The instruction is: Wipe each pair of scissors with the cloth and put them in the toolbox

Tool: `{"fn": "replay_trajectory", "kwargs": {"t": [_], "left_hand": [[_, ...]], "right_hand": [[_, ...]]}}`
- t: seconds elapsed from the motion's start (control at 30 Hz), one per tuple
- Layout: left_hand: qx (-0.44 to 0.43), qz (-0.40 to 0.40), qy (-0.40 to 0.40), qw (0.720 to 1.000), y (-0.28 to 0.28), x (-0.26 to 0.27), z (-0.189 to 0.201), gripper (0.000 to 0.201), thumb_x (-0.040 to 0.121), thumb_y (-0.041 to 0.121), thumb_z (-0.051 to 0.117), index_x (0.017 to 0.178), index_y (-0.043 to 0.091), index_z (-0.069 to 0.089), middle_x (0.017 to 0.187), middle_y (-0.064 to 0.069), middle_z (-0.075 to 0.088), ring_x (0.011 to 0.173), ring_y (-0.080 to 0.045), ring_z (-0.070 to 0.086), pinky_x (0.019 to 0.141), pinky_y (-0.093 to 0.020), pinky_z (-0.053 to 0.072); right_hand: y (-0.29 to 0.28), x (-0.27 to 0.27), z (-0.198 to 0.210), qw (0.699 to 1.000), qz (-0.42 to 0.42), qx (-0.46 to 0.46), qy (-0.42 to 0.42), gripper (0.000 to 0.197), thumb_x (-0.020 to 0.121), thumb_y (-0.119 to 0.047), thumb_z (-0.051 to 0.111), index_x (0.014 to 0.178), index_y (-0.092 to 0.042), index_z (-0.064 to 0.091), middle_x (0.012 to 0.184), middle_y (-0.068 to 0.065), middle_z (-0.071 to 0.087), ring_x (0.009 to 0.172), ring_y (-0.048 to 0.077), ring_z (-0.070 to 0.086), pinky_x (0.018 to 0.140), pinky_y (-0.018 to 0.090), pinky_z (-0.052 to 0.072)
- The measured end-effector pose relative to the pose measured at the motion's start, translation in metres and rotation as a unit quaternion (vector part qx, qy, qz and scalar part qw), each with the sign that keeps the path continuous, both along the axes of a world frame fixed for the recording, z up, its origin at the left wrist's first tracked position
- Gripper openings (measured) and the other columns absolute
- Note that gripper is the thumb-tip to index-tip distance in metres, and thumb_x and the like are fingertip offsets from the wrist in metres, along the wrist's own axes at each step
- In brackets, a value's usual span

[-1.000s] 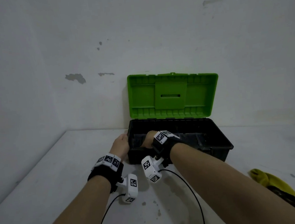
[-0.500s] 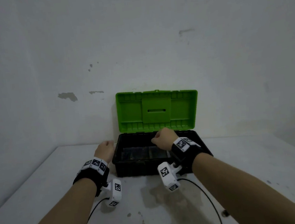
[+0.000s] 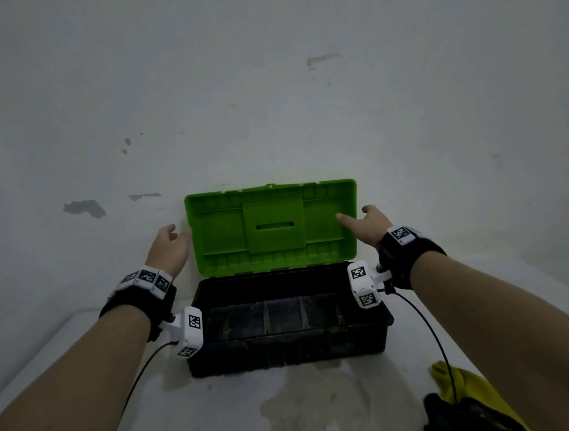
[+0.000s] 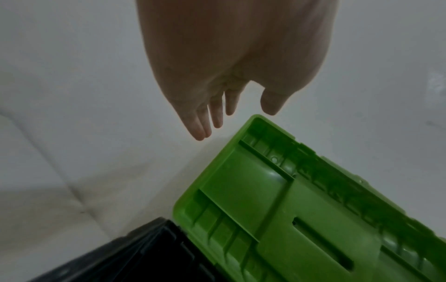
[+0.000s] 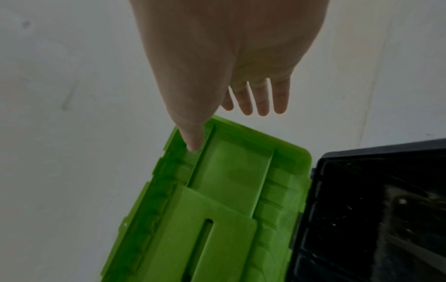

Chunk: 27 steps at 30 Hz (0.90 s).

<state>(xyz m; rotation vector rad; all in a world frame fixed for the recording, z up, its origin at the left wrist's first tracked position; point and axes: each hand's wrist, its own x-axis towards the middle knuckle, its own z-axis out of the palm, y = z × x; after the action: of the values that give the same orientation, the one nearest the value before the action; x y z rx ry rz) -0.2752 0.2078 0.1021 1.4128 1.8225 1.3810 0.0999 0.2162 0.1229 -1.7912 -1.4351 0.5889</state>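
Head view, open hands flank upright lid (image 3: 273, 228) edges — toolbox (image 3: 288, 349) uncovered

Your forearms are bare, no sleeves; each wrist carries a black strap (image 3: 136, 302) topped with small white blocks printed with black-and-white square markers; the strap on your right wrist (image 3: 410, 256) shows one such marker on top; a white camera housing (image 3: 188, 330) hangs below your left wrist, another (image 3: 363, 287) below your right, both bearing the same markers; a thin black cable (image 3: 431, 333) trails from the right housing, and one from the left.
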Motion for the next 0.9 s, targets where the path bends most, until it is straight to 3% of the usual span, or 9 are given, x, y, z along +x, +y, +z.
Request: {"fn": "replay_trajectory", "kwargs": {"t": [0.2,0.27,0.37,0.53,0.6,0.67,0.77,0.83,0.9], "left_hand": [[0.030,-0.033,-0.054,0.998,0.035,0.014,0.030,0.068,0.101,0.053,0.043,0.157,0.016,0.029,0.159,-0.009,0.035,0.144,-0.030,0.037,0.118,-0.044,0.030],[0.026,-0.049,-0.082,0.995,0.049,0.007,0.031,0.089,0.081,0.076,0.043,0.151,0.021,0.040,0.155,-0.007,0.044,0.138,-0.030,0.045,0.115,-0.051,0.036],[0.028,-0.033,-0.124,0.991,0.080,-0.019,0.016,0.097,0.065,0.082,0.039,0.139,0.021,0.052,0.141,-0.007,0.056,0.126,-0.030,0.055,0.110,-0.053,0.043],[0.046,-0.051,-0.182,0.981,0.012,0.001,0.026,0.047,0.099,0.052,0.044,0.123,0.013,0.055,0.129,-0.011,0.059,0.117,-0.028,0.059,0.095,-0.041,0.053],[0.056,-0.049,-0.177,0.981,-0.009,-0.001,0.013,0.035,0.101,0.043,0.051,0.116,0.012,0.056,0.127,-0.011,0.060,0.117,-0.027,0.060,0.093,-0.038,0.053],[0.074,-0.040,-0.144,0.986,-0.031,-0.003,-0.003,0.034,0.096,0.044,0.058,0.113,0.015,0.059,0.124,-0.009,0.063,0.115,-0.025,0.060,0.101,-0.043,0.051],[0.086,-0.012,-0.089,0.992,-0.065,0.001,-0.025,0.032,0.096,0.034,0.063,0.117,0.009,0.063,0.119,-0.009,0.063,0.107,-0.021,0.057,0.102,-0.035,0.045],[0.087,-0.005,-0.074,0.993,-0.088,0.006,-0.037,0.031,0.097,0.025,0.065,0.120,0.004,0.063,0.117,-0.009,0.063,0.104,-0.020,0.055,0.096,-0.031,0.042],[0.071,-0.003,-0.068,0.995,-0.108,0.009,-0.050,0.032,0.096,0.023,0.067,0.119,0.001,0.063,0.113,-0.009,0.063,0.102,-0.020,0.057,0.092,-0.029,0.042]], "right_hand": [[0.034,0.002,0.013,0.989,0.015,0.051,0.136,0.092,0.083,-0.070,0.051,0.151,-0.016,0.021,0.152,0.013,0.037,0.134,0.034,0.042,0.108,0.052,0.038],[0.036,0.000,0.013,0.985,0.037,0.061,0.157,0.087,0.084,-0.071,0.046,0.150,-0.017,0.026,0.150,0.009,0.039,0.132,0.032,0.044,0.107,0.052,0.040],[0.030,0.000,0.013,0.981,0.042,0.066,0.179,0.081,0.087,-0.070,0.042,0.146,-0.015,0.033,0.144,0.008,0.045,0.127,0.029,0.047,0.104,0.050,0.041],[-0.003,0.007,0.008,0.975,0.034,0.065,0.210,0.099,0.070,-0.085,0.034,0.141,-0.016,0.039,0.137,0.006,0.050,0.123,0.027,0.049,0.104,0.053,0.040],[-0.024,0.007,0.000,0.968,0.028,0.087,0.232,0.082,0.081,-0.075,0.041,0.137,-0.015,0.045,0.130,0.003,0.053,0.117,0.024,0.051,0.097,0.044,0.043],[-0.046,0.006,-0.016,0.966,0.028,0.112,0.232,0.066,0.089,-0.061,0.051,0.135,-0.014,0.049,0.124,0.001,0.056,0.110,0.020,0.054,0.088,0.035,0.043],[-0.075,0.007,-0.040,0.964,0.048,0.129,0.229,0.056,0.089,-0.043,0.064,0.133,-0.011,0.050,0.119,0.000,0.061,0.100,0.011,0.060,0.079,0.019,0.045],[-0.090,0.008,-0.056,0.960,0.046,0.132,0.242,0.051,0.087,-0.032,0.070,0.128,-0.010,0.051,0.112,0.001,0.063,0.089,0.002,0.062,0.063,0.009,0.048],[-0.100,0.010,-0.073,0.962,0.042,0.131,0.237,0.056,0.082,-0.030,0.076,0.127,-0.009,0.051,0.112,0.003,0.064,0.089,0.007,0.065,0.067,0.016,0.054]]}}
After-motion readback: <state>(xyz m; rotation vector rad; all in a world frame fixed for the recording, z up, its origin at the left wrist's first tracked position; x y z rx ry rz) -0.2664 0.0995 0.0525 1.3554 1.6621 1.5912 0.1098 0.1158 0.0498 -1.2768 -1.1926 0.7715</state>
